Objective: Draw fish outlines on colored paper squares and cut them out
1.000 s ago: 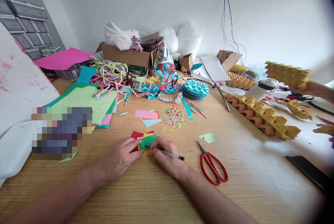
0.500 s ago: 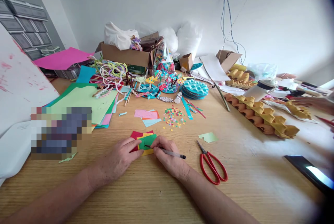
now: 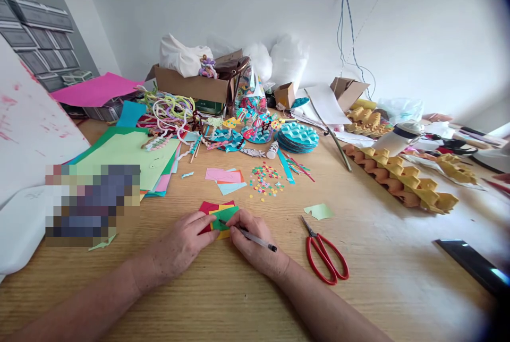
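Small red, yellow and green pieces of paper lie stacked on the wooden table in front of me, the green paper (image 3: 227, 214) on top. My left hand (image 3: 181, 241) rests on the stack's left side, its outstretched fingers pressing it down. A pen (image 3: 255, 239) is pinched in my right hand (image 3: 255, 241), its tip touching the green piece, where a short dark line shows. To the right lie red-handled scissors (image 3: 324, 251), blades slightly apart, with a pale green paper scrap (image 3: 319, 210) just beyond them.
Coloured dots (image 3: 266, 178) and pink paper (image 3: 223, 174) lie beyond my hands. Paper sheets (image 3: 123, 153) are piled left, blue wavy plates (image 3: 297, 137) behind. Egg cartons (image 3: 398, 177) and a black phone (image 3: 474, 267) occupy the right. Another person's hand (image 3: 504, 178) shows at the right edge.
My right hand and the pen have shifted slightly left and down, the tip now a little left on the green paper. The other person's hand has drawn back toward the right edge.
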Demonstrator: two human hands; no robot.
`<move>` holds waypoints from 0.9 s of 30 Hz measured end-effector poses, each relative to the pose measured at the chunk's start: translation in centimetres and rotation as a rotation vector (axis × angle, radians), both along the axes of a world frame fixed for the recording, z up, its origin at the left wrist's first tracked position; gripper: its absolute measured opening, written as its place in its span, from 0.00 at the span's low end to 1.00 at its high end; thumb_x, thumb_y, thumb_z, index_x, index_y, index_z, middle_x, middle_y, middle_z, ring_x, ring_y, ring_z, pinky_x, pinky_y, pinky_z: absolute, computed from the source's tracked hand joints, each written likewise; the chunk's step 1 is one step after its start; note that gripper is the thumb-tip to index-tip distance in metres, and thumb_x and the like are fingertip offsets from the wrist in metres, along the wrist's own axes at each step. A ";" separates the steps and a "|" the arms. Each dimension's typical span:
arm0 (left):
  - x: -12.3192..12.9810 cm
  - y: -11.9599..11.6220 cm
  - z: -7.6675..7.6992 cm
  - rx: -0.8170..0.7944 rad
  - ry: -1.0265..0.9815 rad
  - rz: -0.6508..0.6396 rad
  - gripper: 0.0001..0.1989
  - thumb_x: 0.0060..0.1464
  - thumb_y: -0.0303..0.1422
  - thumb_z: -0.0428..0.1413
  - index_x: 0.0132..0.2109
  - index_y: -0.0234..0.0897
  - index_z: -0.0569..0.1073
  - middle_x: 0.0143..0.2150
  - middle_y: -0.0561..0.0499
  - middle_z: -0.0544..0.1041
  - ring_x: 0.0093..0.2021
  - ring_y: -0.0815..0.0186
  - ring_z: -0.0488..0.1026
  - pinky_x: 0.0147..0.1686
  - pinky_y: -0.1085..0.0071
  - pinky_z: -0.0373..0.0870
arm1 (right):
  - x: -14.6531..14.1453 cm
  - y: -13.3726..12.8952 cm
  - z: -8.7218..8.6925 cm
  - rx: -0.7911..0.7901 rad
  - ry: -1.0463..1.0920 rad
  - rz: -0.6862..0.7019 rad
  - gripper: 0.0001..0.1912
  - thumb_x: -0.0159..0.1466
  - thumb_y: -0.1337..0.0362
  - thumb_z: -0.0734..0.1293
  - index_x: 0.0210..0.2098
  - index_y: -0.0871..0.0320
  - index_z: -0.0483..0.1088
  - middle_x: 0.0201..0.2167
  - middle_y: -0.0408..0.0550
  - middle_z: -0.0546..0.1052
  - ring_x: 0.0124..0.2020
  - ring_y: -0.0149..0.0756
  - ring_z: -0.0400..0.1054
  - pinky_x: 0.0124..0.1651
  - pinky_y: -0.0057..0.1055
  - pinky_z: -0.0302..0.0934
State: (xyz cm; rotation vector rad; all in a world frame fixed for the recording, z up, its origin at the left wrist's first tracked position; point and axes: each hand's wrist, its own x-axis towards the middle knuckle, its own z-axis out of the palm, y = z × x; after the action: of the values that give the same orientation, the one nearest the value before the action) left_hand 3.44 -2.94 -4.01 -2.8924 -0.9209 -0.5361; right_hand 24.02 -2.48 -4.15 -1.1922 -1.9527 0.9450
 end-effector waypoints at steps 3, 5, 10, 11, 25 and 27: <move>0.0 0.1 0.1 0.023 0.008 -0.010 0.17 0.61 0.23 0.41 0.46 0.36 0.73 0.46 0.44 0.73 0.45 0.59 0.68 0.44 0.65 0.70 | 0.0 0.0 0.0 0.004 -0.007 0.002 0.06 0.55 0.72 0.59 0.30 0.58 0.65 0.18 0.37 0.63 0.18 0.27 0.54 0.23 0.23 0.48; 0.1 0.1 0.1 0.040 0.019 -0.015 0.17 0.61 0.23 0.40 0.46 0.35 0.73 0.46 0.43 0.73 0.44 0.58 0.68 0.44 0.63 0.71 | 0.0 0.0 0.1 0.015 -0.005 0.005 0.06 0.55 0.72 0.59 0.30 0.58 0.65 0.18 0.37 0.64 0.18 0.27 0.54 0.23 0.23 0.48; 0.1 0.0 0.1 0.037 0.036 -0.001 0.17 0.61 0.23 0.40 0.46 0.35 0.73 0.46 0.43 0.73 0.46 0.58 0.68 0.45 0.62 0.71 | 0.0 0.1 0.1 0.016 0.006 0.022 0.06 0.55 0.72 0.59 0.30 0.58 0.65 0.18 0.37 0.64 0.18 0.27 0.55 0.23 0.23 0.48; 0.1 0.0 0.1 0.034 0.040 0.002 0.17 0.61 0.23 0.40 0.46 0.35 0.73 0.46 0.43 0.73 0.46 0.59 0.68 0.45 0.63 0.71 | 0.0 0.1 0.1 0.016 0.004 0.024 0.06 0.55 0.72 0.59 0.30 0.58 0.65 0.19 0.37 0.64 0.19 0.27 0.55 0.23 0.23 0.48; 0.1 0.0 0.1 -0.031 0.027 0.014 0.17 0.60 0.22 0.42 0.47 0.37 0.73 0.48 0.44 0.73 0.46 0.59 0.68 0.45 0.63 0.71 | 0.0 0.1 0.1 0.017 -0.028 0.011 0.07 0.54 0.73 0.59 0.29 0.58 0.65 0.19 0.37 0.65 0.19 0.26 0.56 0.23 0.23 0.49; 0.1 0.0 -0.1 -0.037 0.016 0.020 0.17 0.60 0.22 0.42 0.47 0.37 0.73 0.48 0.45 0.73 0.46 0.59 0.68 0.46 0.63 0.71 | 0.0 0.1 0.1 0.017 -0.033 0.006 0.07 0.54 0.74 0.59 0.29 0.58 0.65 0.19 0.37 0.65 0.19 0.26 0.55 0.23 0.23 0.49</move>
State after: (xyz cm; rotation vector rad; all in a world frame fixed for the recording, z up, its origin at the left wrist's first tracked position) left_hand 3.51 -2.95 -4.07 -2.9116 -0.9672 -0.4994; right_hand 23.98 -2.41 -4.04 -1.2000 -1.9876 0.9150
